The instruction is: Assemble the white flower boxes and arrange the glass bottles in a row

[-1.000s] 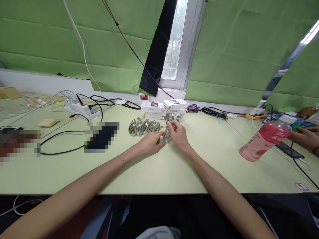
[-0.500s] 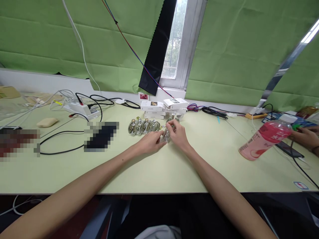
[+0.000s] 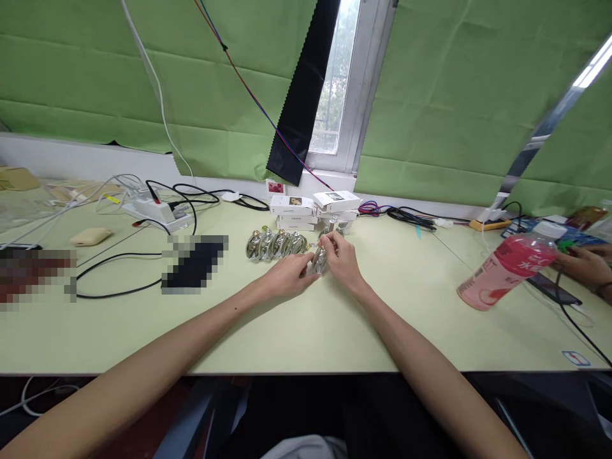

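Both my hands meet at the middle of the pale green table around a small shiny glass bottle. My left hand pinches its lower part from the left. My right hand closes its fingers on the bottle's top from the right. Just left of the hands, a row of several similar shiny bottles lies side by side. Behind them sit stacked small white boxes.
A pink drink bottle stands at the right, with another person's hand beyond it. Cables and a power strip lie at the back left, and a beige case further left. Green curtains hang behind.
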Action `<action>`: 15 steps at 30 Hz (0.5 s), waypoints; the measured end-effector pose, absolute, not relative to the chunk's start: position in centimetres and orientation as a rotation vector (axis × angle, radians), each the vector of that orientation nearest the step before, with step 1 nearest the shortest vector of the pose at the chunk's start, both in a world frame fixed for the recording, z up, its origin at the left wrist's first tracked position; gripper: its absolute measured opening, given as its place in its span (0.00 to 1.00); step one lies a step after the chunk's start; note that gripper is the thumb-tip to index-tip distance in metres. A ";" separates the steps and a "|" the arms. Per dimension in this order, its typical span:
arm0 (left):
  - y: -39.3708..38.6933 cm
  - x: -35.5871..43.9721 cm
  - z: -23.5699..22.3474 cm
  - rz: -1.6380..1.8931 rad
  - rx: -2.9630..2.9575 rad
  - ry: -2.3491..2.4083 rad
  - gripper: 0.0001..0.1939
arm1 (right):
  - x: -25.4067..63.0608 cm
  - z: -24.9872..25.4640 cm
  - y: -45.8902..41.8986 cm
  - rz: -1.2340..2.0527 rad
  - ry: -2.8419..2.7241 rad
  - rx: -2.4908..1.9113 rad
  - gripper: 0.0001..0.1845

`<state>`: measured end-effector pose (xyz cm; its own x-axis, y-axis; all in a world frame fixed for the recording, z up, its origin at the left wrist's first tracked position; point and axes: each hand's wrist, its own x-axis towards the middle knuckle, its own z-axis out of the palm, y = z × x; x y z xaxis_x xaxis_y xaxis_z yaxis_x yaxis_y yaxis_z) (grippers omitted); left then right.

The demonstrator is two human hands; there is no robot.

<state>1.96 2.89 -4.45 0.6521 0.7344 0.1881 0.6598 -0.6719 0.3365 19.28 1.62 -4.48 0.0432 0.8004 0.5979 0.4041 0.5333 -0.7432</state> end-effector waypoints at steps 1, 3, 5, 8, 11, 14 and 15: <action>2.9 2.0 -4.5 0.456 2.632 1.131 0.10 | 19.3 -4.5 1.6 0.413 -1.572 -1.057 0.14; 2.9 2.0 -4.5 0.461 2.633 1.129 0.10 | 19.3 -4.5 1.7 0.412 -1.570 -1.056 0.15; 2.9 1.9 -4.5 0.466 2.635 1.127 0.10 | 19.3 -4.6 1.7 0.412 -1.569 -1.058 0.15; 2.9 1.9 -4.5 0.471 2.633 1.121 0.10 | 19.2 -4.6 1.7 0.416 -1.567 -1.062 0.15; 2.9 1.9 -4.5 0.474 2.628 1.123 0.10 | 19.2 -4.5 1.7 0.422 -1.562 -1.069 0.15; 2.9 1.9 -4.5 0.474 2.625 1.129 0.10 | 19.2 -4.4 1.6 0.429 -1.559 -1.080 0.15; 2.9 1.9 -4.5 0.475 2.625 1.130 0.10 | 19.2 -4.4 1.6 0.429 -1.559 -1.082 0.15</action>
<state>1.92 2.91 -4.54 0.6471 0.7363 0.1979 0.6569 -0.6702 0.3456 19.19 1.60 -4.36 0.0566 0.8140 0.5781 0.4030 0.5111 -0.7591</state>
